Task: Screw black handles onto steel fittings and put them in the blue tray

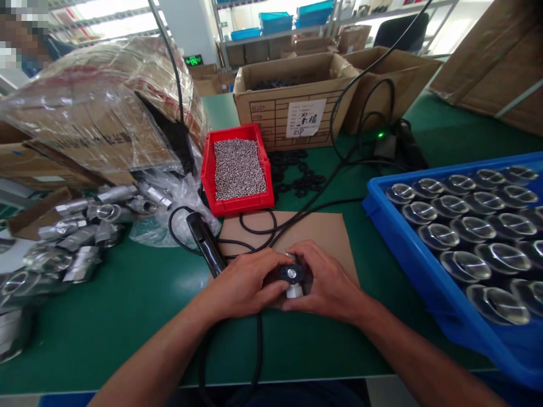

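Note:
Both hands close around a small metal valve (294, 291) with a black handle (291, 273) on top, and a bright screw head shows in the middle of that handle. My left hand (250, 280) grips it from the left, thumb and fingers on its side. From the right, my right hand (326, 280) wraps the other side; much of the valve is hidden by the fingers. Under the hands lies a sheet of brown cardboard (335, 232). A black electric screwdriver (205, 243) with a cord rests just beyond my left hand.
A red bin (207, 189) of small screws stands ahead, beside loose black parts (303, 178) and open cardboard boxes (271, 113). Metal valve bodies (80, 237) are piled left. A blue tray (407, 254) of round metal pieces stands right. Black cables (297, 217) cross the green table (148, 333).

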A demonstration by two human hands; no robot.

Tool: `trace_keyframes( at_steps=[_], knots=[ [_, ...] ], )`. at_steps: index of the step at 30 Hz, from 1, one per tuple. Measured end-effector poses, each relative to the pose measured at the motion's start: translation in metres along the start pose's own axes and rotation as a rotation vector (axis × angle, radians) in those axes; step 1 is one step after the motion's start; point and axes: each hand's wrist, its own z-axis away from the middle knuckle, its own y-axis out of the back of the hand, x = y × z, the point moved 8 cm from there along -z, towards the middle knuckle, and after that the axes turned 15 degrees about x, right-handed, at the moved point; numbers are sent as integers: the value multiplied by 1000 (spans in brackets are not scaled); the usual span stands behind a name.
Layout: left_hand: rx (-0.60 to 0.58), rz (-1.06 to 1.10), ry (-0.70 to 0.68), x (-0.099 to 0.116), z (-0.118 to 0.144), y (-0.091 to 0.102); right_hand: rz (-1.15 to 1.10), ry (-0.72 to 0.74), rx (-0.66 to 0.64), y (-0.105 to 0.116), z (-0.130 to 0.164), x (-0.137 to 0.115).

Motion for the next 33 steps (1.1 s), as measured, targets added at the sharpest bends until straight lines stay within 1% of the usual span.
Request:
trace_keyframes(
  at_steps=[5,10,16,24,27,29,30,31,33],
  knots=[
    [15,26,68,-6,0,1,-8,-5,-26,-1,1,1],
    [42,-14,4,-7,1,-3,10,13,-27,-2,1,1],
    [57,-6,43,-13,0,-7,14,20,-32,-2,1,-1],
    [80,1,58,-11,0,-4,48,16,-24,-4,0,0],
    [62,9,65,-11,0,-4,58,14,-65,-1,2,-4],
    [50,22,81,-12,-1,-4,70,16,-77,7,-1,-13],
    [50,27,87,-13,0,-3,81,19,-46,15,-6,-18],
    [51,31,89,-13,0,-3,97,22,13,24,-13,-24],
    [56,38,93,-13,0,-2,136,46,177,41,-35,-39]
  ],
)
